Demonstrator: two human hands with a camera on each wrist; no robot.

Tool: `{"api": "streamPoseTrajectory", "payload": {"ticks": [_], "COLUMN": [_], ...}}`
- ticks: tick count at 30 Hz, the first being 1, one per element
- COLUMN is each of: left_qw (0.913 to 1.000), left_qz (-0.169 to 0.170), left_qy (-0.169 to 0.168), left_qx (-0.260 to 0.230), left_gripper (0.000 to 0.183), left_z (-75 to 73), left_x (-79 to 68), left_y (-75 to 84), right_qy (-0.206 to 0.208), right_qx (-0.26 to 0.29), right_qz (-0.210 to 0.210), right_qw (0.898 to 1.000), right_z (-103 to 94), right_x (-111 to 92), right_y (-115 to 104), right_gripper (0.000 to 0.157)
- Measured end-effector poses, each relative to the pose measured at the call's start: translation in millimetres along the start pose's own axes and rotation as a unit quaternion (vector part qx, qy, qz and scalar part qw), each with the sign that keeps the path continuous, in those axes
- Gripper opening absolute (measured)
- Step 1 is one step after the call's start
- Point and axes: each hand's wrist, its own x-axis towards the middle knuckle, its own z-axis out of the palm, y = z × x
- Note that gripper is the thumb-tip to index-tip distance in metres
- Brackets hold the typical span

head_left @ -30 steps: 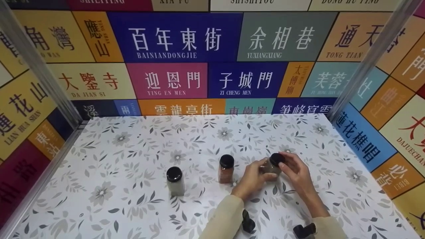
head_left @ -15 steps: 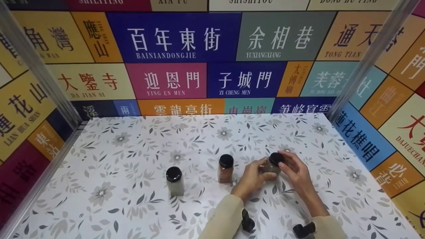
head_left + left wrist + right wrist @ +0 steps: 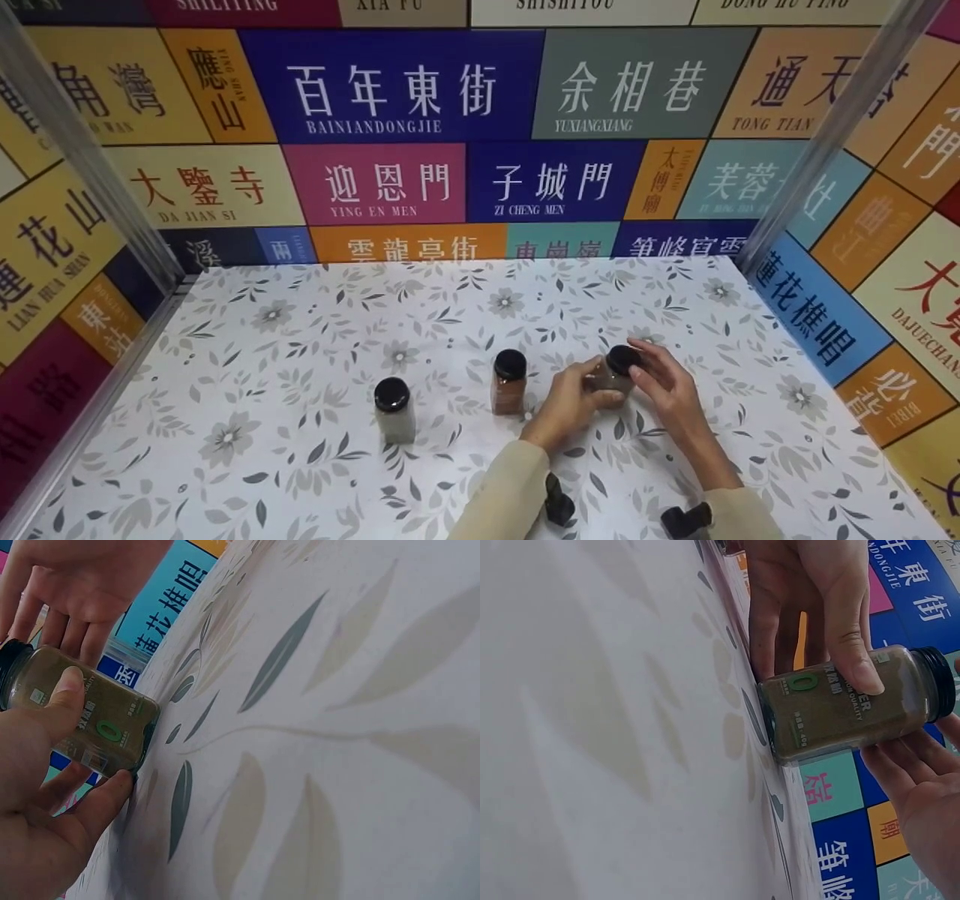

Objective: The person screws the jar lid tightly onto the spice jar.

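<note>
My left hand (image 3: 566,401) grips the body of a clear spice jar (image 3: 606,380) filled with brown powder. In the right wrist view, the labelled jar (image 3: 840,709) has its base at the tabletop. My right hand (image 3: 673,386) is at the jar's black lid (image 3: 622,358), thumb on the near side and fingers on the far side. Left of my hands stands a jar of reddish-brown powder (image 3: 508,394) with a black lid. Farther left is a jar of pale powder (image 3: 396,424), black-lidded too. Both stand upright. In the left wrist view, the lid (image 3: 11,667) is partly cut off.
A white table (image 3: 322,322) with grey leaves and flowers lies under everything. Colourful sign-covered panels (image 3: 390,82) rise at the back and both sides, with metal posts (image 3: 825,142) at the corners. Black wrist devices (image 3: 559,502) sit near both sleeves.
The hands keep almost the same hold on the jar, with the right fingers shifting only slightly at the lid. The other two jars stay in place; the head view drifts a little.
</note>
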Motion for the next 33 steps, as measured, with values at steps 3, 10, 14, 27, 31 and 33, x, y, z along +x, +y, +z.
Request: {"api": "streamPoseTrajectory", "payload": {"ticks": [3, 10, 14, 27, 31, 33], "left_qw": [1.0000, 1.0000, 1.0000, 0.9999, 1.0000, 1.0000], "left_qz": [0.002, 0.006, 0.003, 0.003, -0.007, -0.008], "left_qy": [0.001, 0.002, 0.002, 0.001, 0.003, 0.003], "left_qx": [0.001, 0.004, 0.002, 0.012, 0.001, -0.001], "left_gripper": [0.063, 0.066, 0.065, 0.063, 0.063, 0.063], "left_z": [-0.2, -0.5, -0.4, -0.4, -0.4, -0.4], "left_x": [-0.5, -1.4, -1.0, -0.3, -0.9, -1.1], "left_y": [0.6, 0.1, -0.1, 0.3, 0.7, 0.9], "right_qy": [0.003, 0.010, 0.001, 0.008, 0.002, -0.002], "right_qx": [0.005, 0.009, -0.002, 0.011, 0.002, -0.003], "right_qz": [-0.003, 0.022, 0.022, 0.002, 0.010, 0.009], "right_qw": [1.000, 1.000, 1.000, 1.000, 1.000, 1.000], "right_z": [0.6, 2.5, -0.1, 1.4, 0.7, 0.0], "right_x": [0.4, 0.6, 0.4, 0.1, 0.0, -0.3], "right_y": [0.8, -1.2, -0.5, 0.6, 0.1, 0.4], "right_gripper": [0.038, 0.039, 0.043, 0.037, 0.040, 0.042]}}
